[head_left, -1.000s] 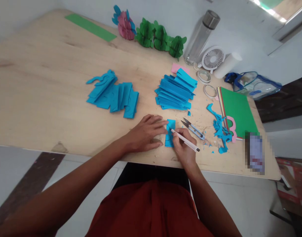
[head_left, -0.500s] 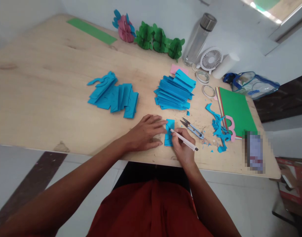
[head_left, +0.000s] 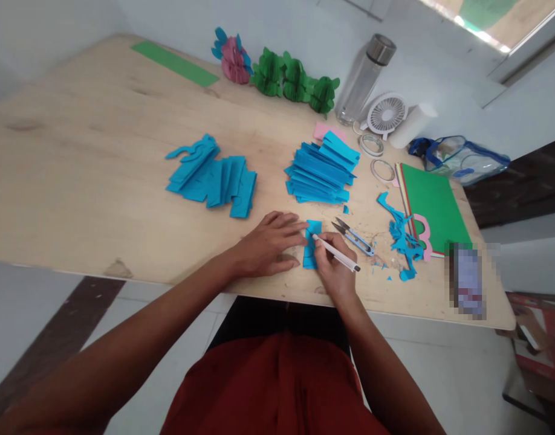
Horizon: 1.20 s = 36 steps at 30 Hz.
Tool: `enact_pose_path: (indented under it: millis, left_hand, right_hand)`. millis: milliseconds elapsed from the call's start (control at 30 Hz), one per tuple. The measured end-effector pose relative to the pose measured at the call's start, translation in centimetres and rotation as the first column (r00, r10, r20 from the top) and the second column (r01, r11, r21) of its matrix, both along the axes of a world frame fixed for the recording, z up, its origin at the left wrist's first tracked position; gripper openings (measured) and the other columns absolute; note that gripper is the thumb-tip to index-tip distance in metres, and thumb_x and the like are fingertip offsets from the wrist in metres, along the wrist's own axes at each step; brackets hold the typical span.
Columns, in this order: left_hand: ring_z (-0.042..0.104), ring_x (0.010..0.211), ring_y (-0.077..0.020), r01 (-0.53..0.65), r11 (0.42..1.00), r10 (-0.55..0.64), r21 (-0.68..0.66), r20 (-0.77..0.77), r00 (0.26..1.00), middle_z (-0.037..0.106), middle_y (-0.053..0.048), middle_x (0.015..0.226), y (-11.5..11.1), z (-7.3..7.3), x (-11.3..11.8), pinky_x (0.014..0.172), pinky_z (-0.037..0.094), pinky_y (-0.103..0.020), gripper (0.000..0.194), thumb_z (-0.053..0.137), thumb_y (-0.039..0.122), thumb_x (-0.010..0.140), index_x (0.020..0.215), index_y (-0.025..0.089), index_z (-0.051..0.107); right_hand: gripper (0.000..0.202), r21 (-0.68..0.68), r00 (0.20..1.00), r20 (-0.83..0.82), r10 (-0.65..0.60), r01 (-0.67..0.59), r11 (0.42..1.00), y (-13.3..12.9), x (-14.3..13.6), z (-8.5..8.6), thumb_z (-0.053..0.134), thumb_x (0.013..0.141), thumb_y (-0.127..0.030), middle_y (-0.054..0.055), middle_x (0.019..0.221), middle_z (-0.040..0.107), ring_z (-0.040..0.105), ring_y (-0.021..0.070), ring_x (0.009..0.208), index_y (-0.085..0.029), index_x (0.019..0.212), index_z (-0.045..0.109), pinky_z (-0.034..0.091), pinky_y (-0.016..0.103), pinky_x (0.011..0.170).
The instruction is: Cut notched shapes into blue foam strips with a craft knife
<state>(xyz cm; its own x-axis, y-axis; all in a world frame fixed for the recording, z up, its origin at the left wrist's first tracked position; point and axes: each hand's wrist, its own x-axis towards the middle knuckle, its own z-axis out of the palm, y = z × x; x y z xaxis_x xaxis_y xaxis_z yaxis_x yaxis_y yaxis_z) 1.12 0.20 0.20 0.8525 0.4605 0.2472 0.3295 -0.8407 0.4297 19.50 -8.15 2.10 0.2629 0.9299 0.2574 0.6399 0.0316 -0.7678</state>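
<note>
A small blue piece of paper [head_left: 310, 258] lies flat near the table's front edge, with dark drawn lines on it. My left hand [head_left: 272, 244] rests flat, fingers spread, its fingertips at the paper's left edge. In my right hand [head_left: 338, 266] is a white pen [head_left: 338, 254], its tip on the paper. Thread snips [head_left: 353, 235] with dark blades lie just right of the paper. Behind it sits a stack of folded blue paper strips [head_left: 320, 172]. Farther left is another pile of blue paper pieces [head_left: 214, 178], some with drawn curves.
Blue scraps [head_left: 402, 235] and a pink paper cutout [head_left: 423, 235] lie right, beside green sheets [head_left: 434, 205] and a blurred-out object [head_left: 468, 281]. Along the wall stand green paper figures [head_left: 293, 78], a pink one [head_left: 235, 60], a bottle [head_left: 366, 78], a fan [head_left: 386, 113] and tape rolls [head_left: 371, 145].
The pen in my right hand has shifted slightly up and left over the blue paper. My left hand stays in place. The view has tilted a little.
</note>
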Motion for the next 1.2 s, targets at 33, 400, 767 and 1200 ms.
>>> enact_pose_path:
  millis: [33,400,767,1200]
  left_hand:
    - [0.039,0.138,-0.034,-0.002,1.0,0.002,0.002,0.003,1.0,0.054,-0.008,0.145,0.0,0.0,0.0,0.113,0.026,-0.053,0.039,0.06,0.04,0.087,0.123,0.025,0.061]
    - [0.039,0.138,-0.0334,-0.006,1.0,0.006,-0.004,-0.001,1.0,0.054,-0.007,0.145,0.0,0.2,-0.1,0.113,0.026,-0.052,0.035,0.061,0.039,0.086,0.118,0.025,0.063]
    - [0.037,0.14,-0.0347,-0.007,1.0,0.007,0.01,-0.041,0.999,0.049,-0.009,0.15,-0.2,0.5,-0.1,0.114,0.027,-0.054,0.037,0.057,0.038,0.089,0.122,0.023,0.06]
    - [0.034,0.143,-0.0346,-0.029,0.999,0.032,0.045,-0.061,0.998,0.048,-0.011,0.151,-1.1,0.9,-0.1,0.116,0.026,-0.057,0.035,0.053,0.032,0.091,0.124,0.022,0.06]
  right_hand:
    - [0.016,0.001,1.0,0.003,0.001,-0.001,1.0,0.1,-0.1,0.0,0.055,0.09,-0.033,-0.001,0.07,0.064,0.053,0.0128,0.058,-0.02,0.085,0.064,0.042,0.025,0.059]
    - [0.017,0.065,0.997,-0.051,0.059,-0.055,0.996,0.3,0.7,0.0,0.054,0.093,-0.032,0.003,0.089,0.073,0.068,0.0182,0.08,-0.022,0.099,0.066,0.054,0.032,0.074]
    - [0.026,0.133,0.938,0.312,0.149,-0.199,0.971,-0.2,1.2,-0.4,0.048,0.097,-0.025,0.009,0.109,0.075,0.069,0.0244,0.096,-0.022,0.114,0.068,0.055,0.043,0.09]
    - [0.027,0.143,0.934,0.328,0.142,-0.198,0.97,-0.1,1.2,-0.6,0.049,0.097,-0.023,0.009,0.106,0.075,0.069,0.0235,0.093,-0.021,0.116,0.067,0.055,0.041,0.087]
